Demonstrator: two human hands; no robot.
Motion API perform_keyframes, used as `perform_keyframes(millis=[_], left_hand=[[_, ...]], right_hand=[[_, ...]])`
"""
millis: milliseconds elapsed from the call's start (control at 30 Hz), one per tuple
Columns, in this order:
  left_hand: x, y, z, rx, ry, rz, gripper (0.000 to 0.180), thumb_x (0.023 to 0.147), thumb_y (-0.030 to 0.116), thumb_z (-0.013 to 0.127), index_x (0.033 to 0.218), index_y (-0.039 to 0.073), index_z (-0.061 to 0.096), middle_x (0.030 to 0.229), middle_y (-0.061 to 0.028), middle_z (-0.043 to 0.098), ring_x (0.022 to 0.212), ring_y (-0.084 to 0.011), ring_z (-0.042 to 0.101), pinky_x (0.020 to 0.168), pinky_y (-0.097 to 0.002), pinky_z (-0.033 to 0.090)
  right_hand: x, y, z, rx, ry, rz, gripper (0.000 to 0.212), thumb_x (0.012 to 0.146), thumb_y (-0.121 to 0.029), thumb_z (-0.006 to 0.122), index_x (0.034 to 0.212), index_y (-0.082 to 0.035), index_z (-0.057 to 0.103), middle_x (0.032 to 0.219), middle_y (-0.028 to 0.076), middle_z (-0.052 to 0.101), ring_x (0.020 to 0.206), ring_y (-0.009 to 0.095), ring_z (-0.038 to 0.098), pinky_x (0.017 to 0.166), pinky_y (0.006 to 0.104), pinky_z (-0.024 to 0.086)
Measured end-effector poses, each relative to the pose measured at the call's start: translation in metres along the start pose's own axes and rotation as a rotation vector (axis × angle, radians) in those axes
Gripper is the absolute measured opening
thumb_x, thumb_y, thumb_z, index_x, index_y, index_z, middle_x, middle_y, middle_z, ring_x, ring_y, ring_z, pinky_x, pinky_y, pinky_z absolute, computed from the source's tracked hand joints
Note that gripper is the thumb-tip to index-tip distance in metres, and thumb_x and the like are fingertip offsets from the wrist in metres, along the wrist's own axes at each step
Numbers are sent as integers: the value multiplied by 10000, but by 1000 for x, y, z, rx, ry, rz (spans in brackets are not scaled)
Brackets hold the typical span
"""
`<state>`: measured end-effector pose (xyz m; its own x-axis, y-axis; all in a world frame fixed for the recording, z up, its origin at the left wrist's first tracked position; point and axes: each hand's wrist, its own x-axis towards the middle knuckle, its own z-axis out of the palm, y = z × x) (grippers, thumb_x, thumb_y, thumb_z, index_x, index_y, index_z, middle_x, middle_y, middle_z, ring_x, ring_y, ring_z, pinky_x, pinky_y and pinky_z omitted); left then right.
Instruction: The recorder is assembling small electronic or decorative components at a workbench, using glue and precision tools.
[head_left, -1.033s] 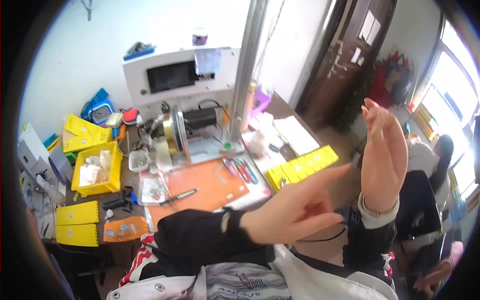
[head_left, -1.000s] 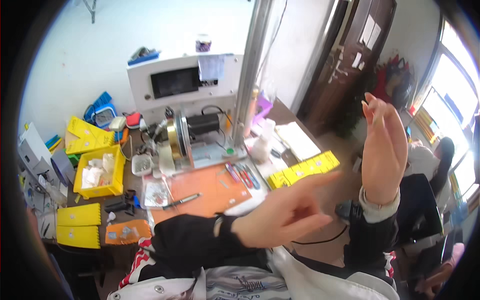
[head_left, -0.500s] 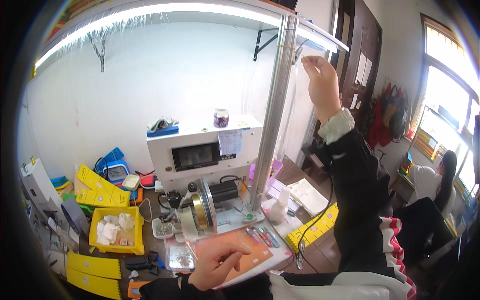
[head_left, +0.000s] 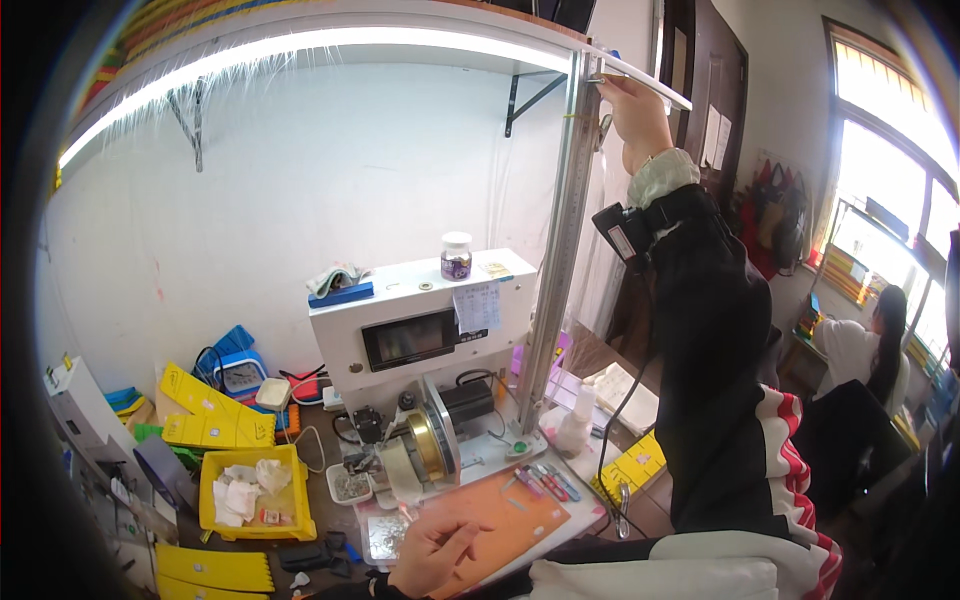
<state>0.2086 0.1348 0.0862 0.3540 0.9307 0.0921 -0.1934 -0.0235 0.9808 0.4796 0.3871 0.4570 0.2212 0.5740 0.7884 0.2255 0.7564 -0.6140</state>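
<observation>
My right hand [head_left: 640, 118] is raised high beside the top of an upright metal column [head_left: 566, 215]. Its thumb and fingers are pinched at the column's edge, where a small thin piece shows at the fingertips, too small to name. A little clip [head_left: 603, 130] hangs on the column just below. Low in the view, my left hand [head_left: 440, 553] is over the orange mat [head_left: 510, 515], fingers curled in; what they hold, if anything, is hidden. Behind it stands a white machine [head_left: 340, 335] with a dark screen [head_left: 410, 340] and a brass-coloured drum [head_left: 425, 447].
A clear tray of small parts [head_left: 385, 537] lies beside my left hand. Several pens [head_left: 550, 482] and a white bottle [head_left: 577, 425] are to the right. A yellow bin [head_left: 305, 515] stands left. A black cable [head_left: 620, 400] hangs from my right sleeve. Another person [head_left: 865, 345] sits far right.
My right hand has risen from beside the clip to the column's top, still pinched. The view has shifted, so the bench appears lower and further right. My left hand stays curled over the mat.
</observation>
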Motion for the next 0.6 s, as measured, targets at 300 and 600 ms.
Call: perform_keyframes(millis=[300,600], left_hand=[[3,-43,6,278,-121,-14,223,991,154,560,1070,12,712,710,10,614,607,-42,535,542,-199,408],[3,-74,16,625,-755,84,214,958,220,591,1099,124,720,893,-98,673,843,-276,633,755,-374,498]], right_hand=[[-119,-2,-31,229,-14,49,432,952,-206,600,1336,-18,534,1081,59,647,685,60,502,577,199,416],[-372,41,-24,681,-136,556,280,1034,-136,469,1213,34,599,738,5,597,478,13,388,444,174,302]])
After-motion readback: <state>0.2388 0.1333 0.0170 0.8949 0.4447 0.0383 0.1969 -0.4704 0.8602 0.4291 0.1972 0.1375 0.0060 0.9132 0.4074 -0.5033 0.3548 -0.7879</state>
